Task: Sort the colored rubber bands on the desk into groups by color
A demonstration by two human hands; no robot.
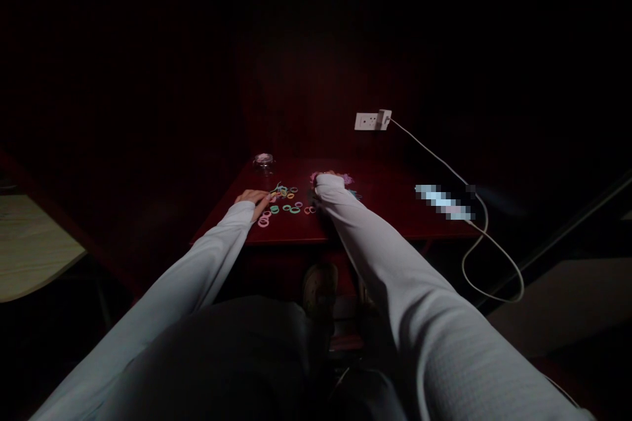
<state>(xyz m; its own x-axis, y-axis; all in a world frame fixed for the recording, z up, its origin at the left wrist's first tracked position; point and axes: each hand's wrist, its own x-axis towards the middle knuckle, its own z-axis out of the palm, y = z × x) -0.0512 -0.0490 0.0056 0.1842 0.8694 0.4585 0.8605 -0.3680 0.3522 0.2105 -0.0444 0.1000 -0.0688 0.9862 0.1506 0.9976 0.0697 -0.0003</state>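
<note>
A person in long pale sleeves (375,227) reaches both arms over a dark red desk (385,214) in a dim room; small coloured bands (295,210), probably elastic hair ties, lie loosely scattered in front of and between the two hands, in green, pink, orange and yellow; the left hand (253,197) rests at the left of this scatter, fingertips at the bands, though I cannot tell whether its grip is closed on one; the right hand (323,173) is farther forward, beside a pink-purple cluster (348,178), and its sleeve hides most of it, so its grip cannot be told either; a small clear jar (264,162) stands near the desk's far left corner; beyond, a white charger (384,119) sits in a wall socket (365,121), its cable (429,148) looping past the desk's right end; the pink bands (263,222) nearest the front edge could drop off if the left sleeve dragged back across them; overlapping bands might tangle or come up together, and poor light could make similar colours easy to confuse.
</note>
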